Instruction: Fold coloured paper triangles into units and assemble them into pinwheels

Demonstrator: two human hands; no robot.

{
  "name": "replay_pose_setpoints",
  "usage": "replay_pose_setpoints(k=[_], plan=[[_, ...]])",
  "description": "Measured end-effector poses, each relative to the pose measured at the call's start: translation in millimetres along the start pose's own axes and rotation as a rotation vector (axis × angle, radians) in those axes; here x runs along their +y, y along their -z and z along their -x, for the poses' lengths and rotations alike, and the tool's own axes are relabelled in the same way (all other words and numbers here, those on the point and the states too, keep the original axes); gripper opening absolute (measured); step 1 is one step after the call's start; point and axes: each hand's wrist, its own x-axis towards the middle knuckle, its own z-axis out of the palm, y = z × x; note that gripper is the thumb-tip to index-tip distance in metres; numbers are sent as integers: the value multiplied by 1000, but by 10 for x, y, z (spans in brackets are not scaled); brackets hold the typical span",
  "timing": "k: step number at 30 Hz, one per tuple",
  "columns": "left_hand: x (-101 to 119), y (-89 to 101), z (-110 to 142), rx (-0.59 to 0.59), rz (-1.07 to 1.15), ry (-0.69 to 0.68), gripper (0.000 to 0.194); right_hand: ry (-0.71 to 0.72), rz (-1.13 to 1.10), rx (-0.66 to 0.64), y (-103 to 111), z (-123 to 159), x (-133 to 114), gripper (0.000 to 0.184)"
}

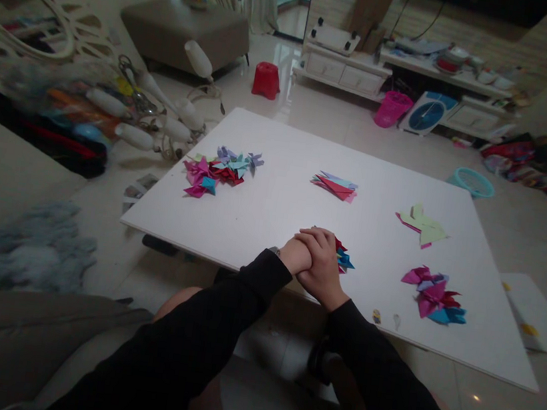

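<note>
My two hands are clasped together over the near edge of the white table. My right hand (322,262) lies on top, its fingers wrapped over my left hand (296,255). The fingers of my left hand are hidden under it. Just beyond my right hand, partly covered by it, is a small pile of folded paper pieces (344,258) in red and blue. To the right lies a pile of pink, red, lilac and blue origami pieces (430,296). A flat bundle of folded paper strips (336,186) rests farther back.
The white table (272,211) also bears a larger origami pile (217,174) at left and pale green folded papers (422,226) at right. Two small items, one a yellow trinket (376,317), lie near the front edge. A floor lamp (177,128) stands close to the left side; a red stool (266,80) stands beyond.
</note>
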Motion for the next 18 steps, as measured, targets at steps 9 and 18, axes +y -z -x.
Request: replay_pose_setpoints(k=[9, 18], plan=[[-145, 93, -31, -233, 258, -70, 88, -23, -9, -11, 8, 2, -10, 53], [-53, 131, -10, -145, 234, 14, 88, -20, -14, -9, -2, 1, -3, 54]])
